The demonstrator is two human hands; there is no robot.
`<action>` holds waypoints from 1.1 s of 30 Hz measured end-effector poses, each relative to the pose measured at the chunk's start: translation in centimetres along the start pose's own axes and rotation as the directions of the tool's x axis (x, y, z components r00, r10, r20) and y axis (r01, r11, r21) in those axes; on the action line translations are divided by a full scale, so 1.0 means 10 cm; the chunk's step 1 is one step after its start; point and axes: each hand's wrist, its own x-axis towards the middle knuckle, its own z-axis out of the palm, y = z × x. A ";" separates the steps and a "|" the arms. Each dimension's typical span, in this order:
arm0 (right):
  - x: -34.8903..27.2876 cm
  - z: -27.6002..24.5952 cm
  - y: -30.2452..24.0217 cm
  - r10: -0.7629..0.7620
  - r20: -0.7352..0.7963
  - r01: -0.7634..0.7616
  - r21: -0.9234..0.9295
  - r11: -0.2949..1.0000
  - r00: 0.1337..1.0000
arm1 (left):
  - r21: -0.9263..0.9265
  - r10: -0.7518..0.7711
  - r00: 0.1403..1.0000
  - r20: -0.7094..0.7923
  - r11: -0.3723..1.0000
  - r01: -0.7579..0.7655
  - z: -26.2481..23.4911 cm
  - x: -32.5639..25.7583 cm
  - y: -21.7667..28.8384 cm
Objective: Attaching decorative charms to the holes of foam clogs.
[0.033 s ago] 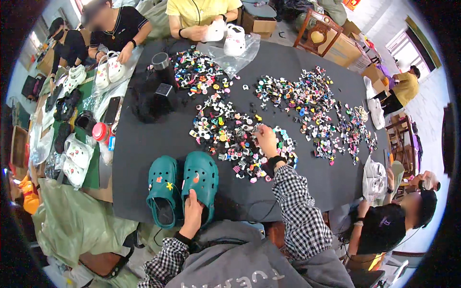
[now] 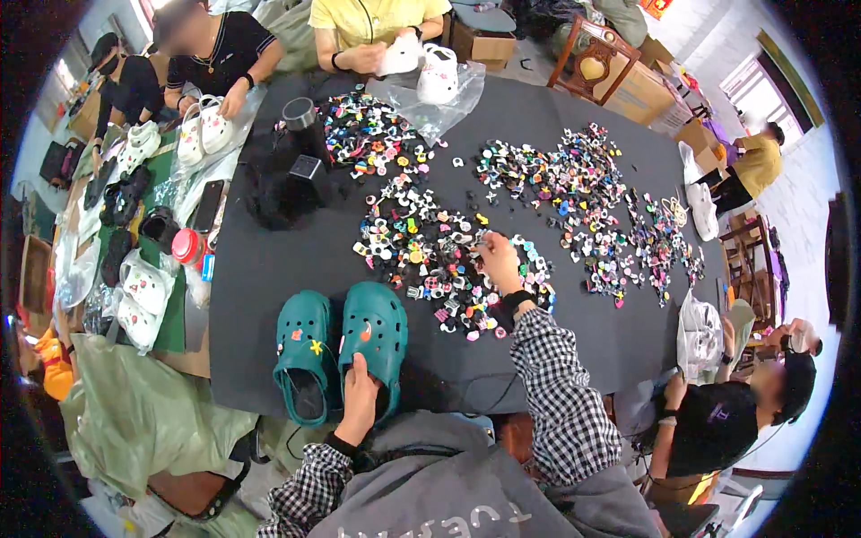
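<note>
Two green clogs with round holes lie side by side at the near edge of the black table. The left clog (image 2: pixel 304 345) carries an orange charm and a yellow star charm. On the right clog (image 2: pixel 377 314) sits an orange-red charm. My left hand (image 2: pixel 360 399) grips this right clog at its heel opening, with the thumb on top. My right hand (image 2: pixel 500 261) reaches into the nearer pile of small colourful shoe charms (image 2: pixel 417 238), fingertips pinched together among them. What the fingertips hold, if anything, is too small to make out.
More charms (image 2: pixel 574 179) spread across the right side of the black table (image 2: pixel 269 269). A black cylinder-shaped object (image 2: pixel 305 125) stands at the back left. Co-workers around the table handle white clogs (image 2: pixel 439 76). Bagged white clogs (image 2: pixel 700 336) lie at the right edge.
</note>
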 end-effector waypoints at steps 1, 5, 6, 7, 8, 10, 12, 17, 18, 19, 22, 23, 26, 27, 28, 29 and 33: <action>0.01 -0.06 -0.05 0.059 0.049 -0.060 0.014 0.998 0.997 | 0.048 0.029 1.000 0.005 0.998 -0.029 -0.02 0.01 -0.01; 0.05 -0.11 0.15 0.180 0.064 -0.186 0.104 0.977 0.982 | -0.142 -0.033 0.999 0.022 0.989 0.036 0.01 0.04 -0.02; 0.05 -0.11 0.12 0.179 0.068 -0.185 0.106 0.977 0.982 | -0.127 -0.044 0.999 -0.001 0.991 0.043 0.00 0.04 -0.03; 0.05 -0.11 0.09 0.204 0.081 -0.213 0.131 0.968 0.976 | -0.120 -0.049 0.999 -0.015 0.992 0.047 -0.02 0.03 -0.03; 0.05 -0.10 0.06 0.228 0.095 -0.241 0.155 0.958 0.969 | -0.113 -0.054 0.998 -0.029 0.992 0.050 -0.03 0.04 -0.05; 0.07 -0.11 0.16 0.192 0.050 -0.196 0.110 0.974 0.980 | -0.142 -0.036 0.999 -0.021 0.989 0.033 -0.01 0.06 -0.07; 0.08 -0.11 0.18 0.150 0.016 -0.151 0.064 0.987 0.989 | -0.159 -0.045 0.999 -0.028 0.986 0.040 -0.01 0.07 -0.08; 0.07 -0.18 0.01 -0.011 -0.132 0.007 -0.031 0.999 0.991 | -0.137 -0.092 0.995 -0.028 0.987 0.087 -0.04 0.04 -0.05; 0.06 -0.19 0.01 -0.011 -0.132 0.007 -0.032 0.999 0.991 | -0.158 -0.065 0.998 -0.002 0.985 0.064 -0.03 0.04 -0.04; 0.06 -0.22 0.02 -0.008 -0.124 -0.005 -0.102 0.995 0.992 | -0.168 -0.052 0.999 0.012 0.984 0.053 -0.02 0.04 -0.03; 0.00 -0.20 -0.02 -0.150 -0.186 0.112 -0.204 0.973 0.971 | -0.174 -0.052 0.998 0.017 0.983 0.054 -0.01 0.02 0.00; 0.00 -0.20 -0.03 -0.129 -0.146 0.099 -0.199 0.975 0.981 | -0.173 -0.057 0.998 0.014 0.983 0.058 -0.01 0.02 0.00; -0.03 -0.18 -0.17 -0.066 -0.008 0.063 -0.212 0.975 0.998 | -0.188 -0.064 0.998 0.003 0.980 0.063 -0.03 0.03 -0.03; -0.04 -0.16 -0.15 -0.047 0.034 0.054 -0.256 0.965 0.998 | -0.188 -0.063 0.998 -0.006 0.980 0.061 0.00 0.02 0.00; -0.05 -0.14 -0.14 -0.026 0.076 0.048 -0.299 0.953 0.997 | -0.189 -0.062 0.998 -0.011 0.980 0.059 0.00 0.02 0.00; -0.06 -0.11 -0.12 -0.085 0.030 0.090 -0.308 0.947 0.996 | -0.189 -0.062 0.998 -0.016 0.980 0.058 0.00 0.02 0.00; -0.02 -0.10 0.06 -0.017 -0.009 0.016 -0.078 0.997 1.000 | -0.135 -0.037 0.999 0.025 0.990 0.040 -0.03 0.04 -0.03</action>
